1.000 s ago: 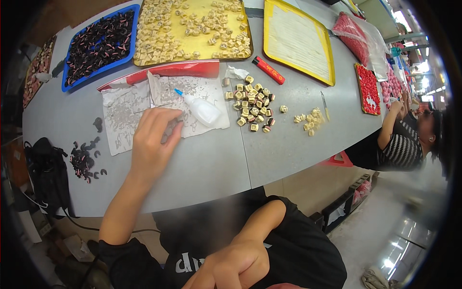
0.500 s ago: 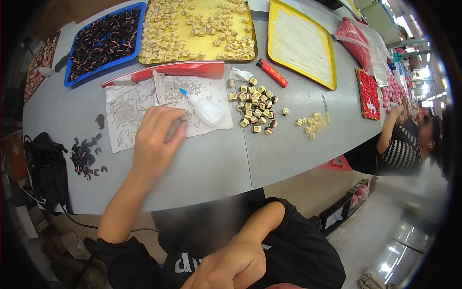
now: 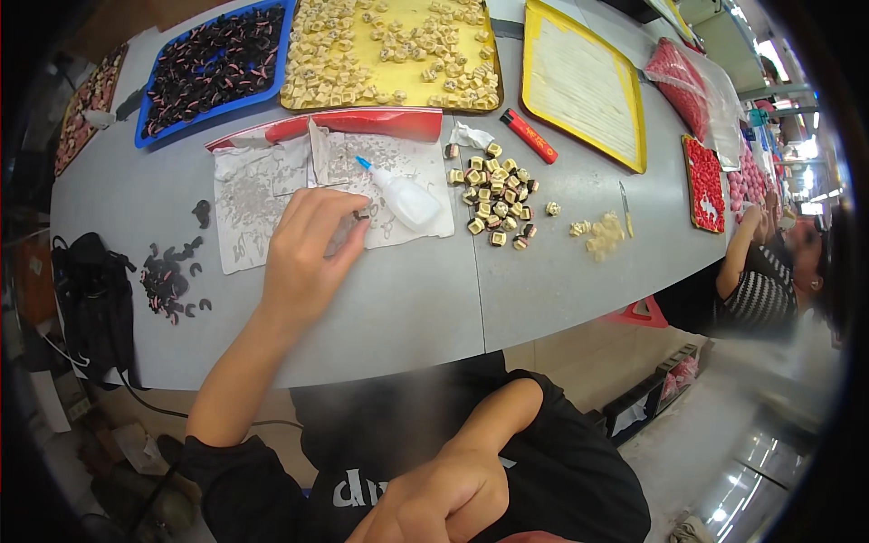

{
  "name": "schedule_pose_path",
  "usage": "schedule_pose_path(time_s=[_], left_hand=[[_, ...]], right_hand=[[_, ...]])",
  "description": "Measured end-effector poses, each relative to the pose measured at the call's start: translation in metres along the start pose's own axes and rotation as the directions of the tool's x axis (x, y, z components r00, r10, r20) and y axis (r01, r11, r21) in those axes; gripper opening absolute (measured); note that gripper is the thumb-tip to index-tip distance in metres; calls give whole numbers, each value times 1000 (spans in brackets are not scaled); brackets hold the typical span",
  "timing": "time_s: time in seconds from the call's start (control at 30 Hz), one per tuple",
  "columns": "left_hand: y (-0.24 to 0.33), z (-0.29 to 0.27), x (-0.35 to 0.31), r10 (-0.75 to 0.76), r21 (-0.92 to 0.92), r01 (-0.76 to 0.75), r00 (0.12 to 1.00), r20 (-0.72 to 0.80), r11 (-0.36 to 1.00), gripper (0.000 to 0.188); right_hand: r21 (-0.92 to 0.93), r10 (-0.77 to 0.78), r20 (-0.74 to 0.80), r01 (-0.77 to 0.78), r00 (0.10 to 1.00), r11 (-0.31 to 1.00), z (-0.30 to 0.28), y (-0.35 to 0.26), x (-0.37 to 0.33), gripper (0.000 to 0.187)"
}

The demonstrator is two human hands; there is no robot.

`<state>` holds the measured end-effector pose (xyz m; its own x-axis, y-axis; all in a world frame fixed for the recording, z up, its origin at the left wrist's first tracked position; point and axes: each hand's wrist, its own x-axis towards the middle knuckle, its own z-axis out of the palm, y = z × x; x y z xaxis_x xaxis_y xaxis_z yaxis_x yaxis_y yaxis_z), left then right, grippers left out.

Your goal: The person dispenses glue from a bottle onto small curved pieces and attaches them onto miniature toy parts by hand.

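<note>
My left hand [image 3: 312, 249] hovers over the near edge of the white paper sheet [image 3: 244, 249], pinching a small black curved piece [image 3: 362, 216] between thumb and fingertips. Just right of it lies a white squeeze bottle [image 3: 409, 201] with a blue tip. Close to my chest, my right hand [image 3: 444, 498] is curled; its fingertips are hidden, so what they hold, if anything, does not show. A pile of small cream-and-black cube pieces [image 3: 496, 195] sits right of the paper. Loose black curved pieces [image 3: 163, 282], some pink-edged, lie at the left.
Along the back stand a blue tray [image 3: 142, 136] of black pieces, a yellow tray [image 3: 496, 90] of cream pieces and another yellow tray [image 3: 641, 118]. A red box cutter [image 3: 528, 137] and a thin knife [image 3: 626, 208] lie right. A co-worker [image 3: 760, 271] sits far right.
The whole view has shifted slightly, moving the table's contents right in the picture. My left hand stays beside the bottle, its pinched black piece now showing more clearly. My right hand has hardly moved.
</note>
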<state>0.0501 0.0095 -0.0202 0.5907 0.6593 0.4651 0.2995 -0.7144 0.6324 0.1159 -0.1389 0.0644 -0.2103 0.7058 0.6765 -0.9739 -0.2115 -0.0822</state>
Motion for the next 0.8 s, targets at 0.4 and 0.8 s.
schedule_pose_path(time_s=[0.4, 0.8], left_hand=[[-1, 0, 0, 18, 17, -18, 1000, -5, 1000, 26], [-2, -1, -2, 8, -3, -8, 1000, -5, 1000, 28]], right_hand=[[28, 5, -23, -5, 1000, 1000, 4, 3, 0, 15], [50, 57, 6, -57, 998, 997, 5, 5, 4, 20]])
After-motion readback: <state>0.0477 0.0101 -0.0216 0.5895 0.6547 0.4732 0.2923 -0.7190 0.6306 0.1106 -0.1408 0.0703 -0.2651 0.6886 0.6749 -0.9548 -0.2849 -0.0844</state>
